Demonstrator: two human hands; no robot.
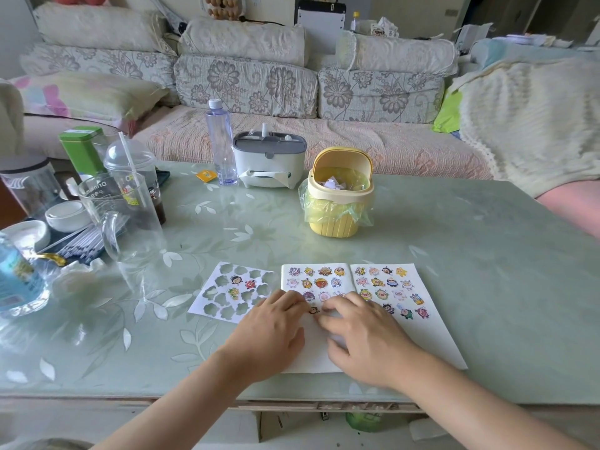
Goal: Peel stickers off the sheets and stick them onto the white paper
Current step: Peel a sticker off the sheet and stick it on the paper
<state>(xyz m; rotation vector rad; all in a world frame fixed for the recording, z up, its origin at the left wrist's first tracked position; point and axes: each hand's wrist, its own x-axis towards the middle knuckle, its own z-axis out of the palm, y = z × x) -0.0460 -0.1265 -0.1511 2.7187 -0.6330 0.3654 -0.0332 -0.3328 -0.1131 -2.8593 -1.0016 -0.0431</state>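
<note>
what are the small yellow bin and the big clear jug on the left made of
Small yellow ribbed bin: looks like moulded plastic with a satin finish, given its even colour, ribs and thin swing lid. Tall clear jug: probably glass, glossy and fully see-through with a thick handle; clear plastic is possible.

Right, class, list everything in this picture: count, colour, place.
Folded white paper: one, table front, bearing cartoon stickers.
Mostly peeled sticker sheet: one, white, left of paper.
Small plastic bin: one, yellow, green liner, table centre.
Clear plastic bottle: one, lilac-tinted, table back.
Lidded plastic box: one, grey-white, beside bottle.
Clear glass jug: one, colourless, table left.
Square metal tin: one, green, far left.
Floral fabric sofa: one, grey-beige, behind table.
Left hand: one, on paper.
Right hand: one, fingertips on paper.
</note>
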